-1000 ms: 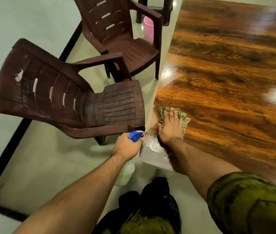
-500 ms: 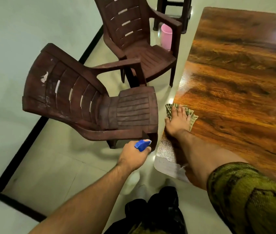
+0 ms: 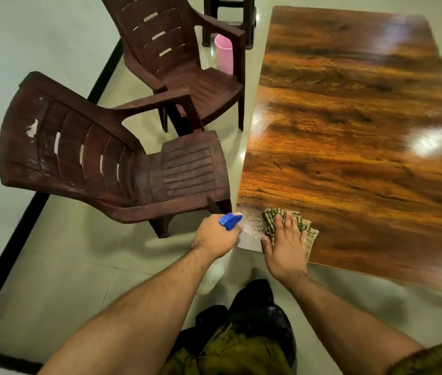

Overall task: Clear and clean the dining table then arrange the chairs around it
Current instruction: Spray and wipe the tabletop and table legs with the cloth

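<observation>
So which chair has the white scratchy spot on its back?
The near chair, next to the left hand with the spray bottle. The far chair, by the pink bin, shows no such mark.

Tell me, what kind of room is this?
Probably a home dining room: a big shiny wooden table, with a near chair and far chair of brown plastic beside it, on a pale tiled floor.

Head view, steeply down, near table [image 3: 349,131] corner.

Two chairs [image 3: 182,169], one table [image 3: 349,131], one cloth [image 3: 307,230], one spray bottle [image 3: 230,220].
</observation>
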